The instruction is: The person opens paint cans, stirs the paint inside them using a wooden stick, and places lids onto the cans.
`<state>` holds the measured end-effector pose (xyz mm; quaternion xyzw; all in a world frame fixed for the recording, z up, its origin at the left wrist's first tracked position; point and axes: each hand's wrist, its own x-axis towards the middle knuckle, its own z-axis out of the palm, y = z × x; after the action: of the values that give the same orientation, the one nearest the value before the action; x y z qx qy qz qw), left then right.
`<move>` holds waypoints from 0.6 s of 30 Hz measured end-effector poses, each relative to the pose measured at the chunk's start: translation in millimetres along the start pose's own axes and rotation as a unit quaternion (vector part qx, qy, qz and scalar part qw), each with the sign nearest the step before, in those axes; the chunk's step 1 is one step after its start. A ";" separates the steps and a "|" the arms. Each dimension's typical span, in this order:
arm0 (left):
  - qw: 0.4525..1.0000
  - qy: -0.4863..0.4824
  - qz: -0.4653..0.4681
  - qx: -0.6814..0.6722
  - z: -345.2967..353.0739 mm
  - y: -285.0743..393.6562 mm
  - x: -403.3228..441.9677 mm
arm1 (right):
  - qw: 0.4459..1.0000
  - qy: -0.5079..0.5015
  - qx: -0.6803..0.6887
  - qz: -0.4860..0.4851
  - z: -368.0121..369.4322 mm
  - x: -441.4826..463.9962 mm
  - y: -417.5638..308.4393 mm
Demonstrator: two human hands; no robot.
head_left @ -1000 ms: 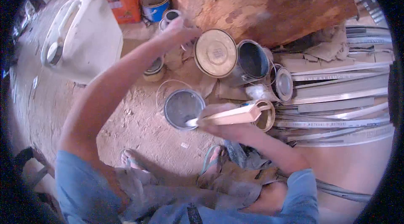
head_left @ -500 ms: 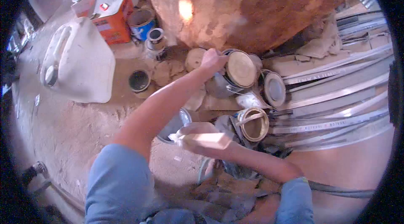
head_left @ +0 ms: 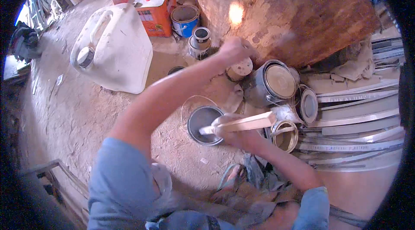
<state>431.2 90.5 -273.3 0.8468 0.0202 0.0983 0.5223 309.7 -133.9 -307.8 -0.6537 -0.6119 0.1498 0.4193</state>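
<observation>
Jerrycan of white plastic [head_left: 123, 52] with a grey screw cap [head_left: 85, 57] rests at far left on the dusty earth floor [head_left: 116, 109]. Next comes an orange square tin with a white top [head_left: 158, 26]; its front carries dark print too small to read. Beside it sits a blue round can with a wire handle [head_left: 186, 30], open, its inside brownish. A small dark-mouthed tin [head_left: 201, 35] is stacked on a wider tin [head_left: 199, 52]. Nearer the person, an open grey metal can [head_left: 193, 137] has a greyish inside. The right hand [head_left: 228, 129] grips a pale square-sided wooden stick [head_left: 250, 122], whose whitish end is at that can's mouth. Farther off, the left hand [head_left: 235, 50], fingers curled, is just by a round tin with a speckled pale top [head_left: 240, 68]; whether it grasps anything, I cannot tell. To the right leans a large grey can [head_left: 258, 84] with a cream disc lid [head_left: 280, 81] at its mouth, then an open cream can [head_left: 295, 142] with a flat stick [head_left: 283, 130] across it. Long whitish strips [head_left: 359, 122] bear repeated lettering, too blurred to read surely.
</observation>
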 end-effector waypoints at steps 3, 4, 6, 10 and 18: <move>0.999 0.039 -0.017 -0.013 -55.5 -13.1 -3.5 | 0.996 0.056 0.006 0.069 -13.2 9.6 -14.7; 0.997 0.042 -0.058 -0.029 -76.4 -9.4 -9.1 | 0.987 0.033 0.027 0.158 -28.0 21.4 -34.6; 0.992 0.074 -0.102 -0.025 -107.5 -16.3 -21.7 | 0.985 -0.009 -0.048 0.167 -35.8 23.6 -41.1; 0.993 0.099 -0.055 -0.014 -142.7 -39.6 -56.7 | 0.961 -0.131 -0.190 0.151 -22.9 29.1 -44.0; 0.995 0.036 -0.052 0.075 -165.5 -45.7 -105.6 | 0.971 -0.061 -0.167 0.159 -21.2 55.6 -42.4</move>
<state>299.9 242.6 -257.2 0.8771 0.0901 0.1002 0.4610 307.7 -94.3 -246.3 -0.7931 -0.5409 0.1495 0.2368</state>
